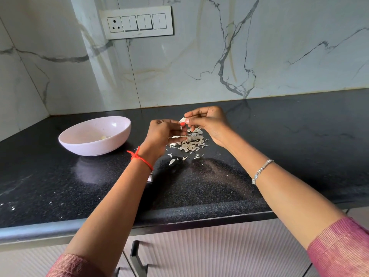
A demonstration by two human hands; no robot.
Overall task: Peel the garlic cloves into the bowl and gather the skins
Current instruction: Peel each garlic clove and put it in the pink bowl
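Garlic clove point(182, 119) at frame centre, pinched by my left hand point(164, 133) and right hand point(210, 122). Peeling underway, I judge. Skins point(192, 143) heaped just below. Next: strip clean, drop into bowl point(89, 147), centre-left.

Black speckled countertop point(279, 136): glossy, with a rounded front edge. Behind the countertop: white marble-pattern wall point(199, 56) with grey veins. On that wall, above the countertop: white switch panel point(137, 23) with one socket. Below the countertop: pale ribbed cabinet doors point(219, 246) with a dark handle point(134, 254).
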